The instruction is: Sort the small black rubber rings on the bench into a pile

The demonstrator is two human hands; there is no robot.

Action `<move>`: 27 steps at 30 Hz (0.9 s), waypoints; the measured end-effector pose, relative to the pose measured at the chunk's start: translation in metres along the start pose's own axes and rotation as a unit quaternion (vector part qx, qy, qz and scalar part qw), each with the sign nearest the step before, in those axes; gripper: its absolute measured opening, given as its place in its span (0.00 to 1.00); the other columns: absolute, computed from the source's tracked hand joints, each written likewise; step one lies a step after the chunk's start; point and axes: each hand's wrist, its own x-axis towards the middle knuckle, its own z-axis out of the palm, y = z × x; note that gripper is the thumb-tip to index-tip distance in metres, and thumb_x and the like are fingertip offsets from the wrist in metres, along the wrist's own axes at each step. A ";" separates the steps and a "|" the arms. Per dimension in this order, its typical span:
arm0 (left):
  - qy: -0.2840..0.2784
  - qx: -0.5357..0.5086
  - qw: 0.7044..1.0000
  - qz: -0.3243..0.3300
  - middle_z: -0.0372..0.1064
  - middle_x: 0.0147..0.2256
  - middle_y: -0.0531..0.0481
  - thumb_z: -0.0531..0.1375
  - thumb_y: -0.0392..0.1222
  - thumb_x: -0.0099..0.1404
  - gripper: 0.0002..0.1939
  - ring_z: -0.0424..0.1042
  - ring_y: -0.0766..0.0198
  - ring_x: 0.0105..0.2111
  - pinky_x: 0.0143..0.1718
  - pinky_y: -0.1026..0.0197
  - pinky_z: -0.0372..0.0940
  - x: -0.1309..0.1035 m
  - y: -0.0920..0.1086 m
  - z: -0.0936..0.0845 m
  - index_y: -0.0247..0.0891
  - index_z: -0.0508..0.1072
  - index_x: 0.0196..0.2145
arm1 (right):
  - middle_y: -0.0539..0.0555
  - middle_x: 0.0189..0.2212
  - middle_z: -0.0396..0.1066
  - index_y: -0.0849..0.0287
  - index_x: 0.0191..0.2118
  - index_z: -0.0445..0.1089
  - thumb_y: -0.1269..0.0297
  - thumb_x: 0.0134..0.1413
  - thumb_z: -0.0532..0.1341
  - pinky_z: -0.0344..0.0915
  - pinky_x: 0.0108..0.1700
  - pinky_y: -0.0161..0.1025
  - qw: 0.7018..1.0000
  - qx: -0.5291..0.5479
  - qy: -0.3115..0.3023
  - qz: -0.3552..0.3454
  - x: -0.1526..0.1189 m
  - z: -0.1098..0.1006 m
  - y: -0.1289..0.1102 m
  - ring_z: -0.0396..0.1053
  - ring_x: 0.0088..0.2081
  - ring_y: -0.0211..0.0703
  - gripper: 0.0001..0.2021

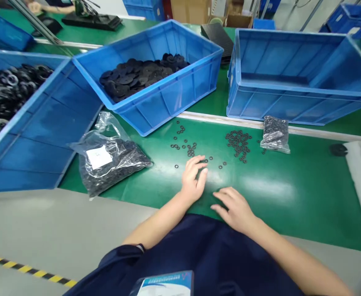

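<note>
My left hand is over the green tabletop with its thumb and fingers curved and apart. Its fingertips are right beside a few small black rubber rings, part of a loose scatter; whether they touch one cannot be made out. Closer to the table's front edge is my right hand, fingers stretched towards the left hand, with nothing visible in it. A denser cluster of the same rings lies beyond the right hand. A clear bag of small black parts lies to the right of that cluster.
A larger labelled bag of black parts lies on the left. Behind stands a blue bin of black discs, with another blue bin to its right. A third bin holds black rings. Across the table, another person's hand shows.
</note>
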 end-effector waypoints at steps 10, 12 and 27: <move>0.005 0.054 0.998 -0.018 0.71 0.49 0.41 0.57 0.41 0.71 0.07 0.70 0.55 0.53 0.56 0.46 0.65 0.004 -0.032 -0.022 0.37 0.73 0.42 | 0.53 0.33 0.70 0.59 0.37 0.72 0.69 0.63 0.61 0.64 0.40 0.40 0.982 -0.101 -0.142 -0.070 0.028 0.038 -0.006 0.67 0.36 0.43 0.03; -0.019 0.073 0.997 -0.001 0.71 0.50 0.41 0.57 0.41 0.71 0.07 0.68 0.54 0.54 0.57 0.44 0.64 0.001 -0.034 -0.023 0.38 0.73 0.42 | 0.54 0.34 0.71 0.59 0.37 0.72 0.68 0.64 0.60 0.65 0.42 0.41 0.986 -0.101 -0.126 -0.047 0.033 0.035 0.008 0.67 0.37 0.44 0.04; -0.512 -0.483 0.707 -0.076 0.76 0.35 0.41 0.53 0.51 0.74 0.19 0.76 0.62 0.36 0.38 0.64 0.71 0.016 0.141 -0.050 0.33 0.74 0.36 | 0.57 0.36 0.75 0.56 0.41 0.74 0.62 0.67 0.56 0.71 0.43 0.42 0.992 -0.014 0.092 0.081 0.050 0.004 0.070 0.73 0.38 0.45 0.10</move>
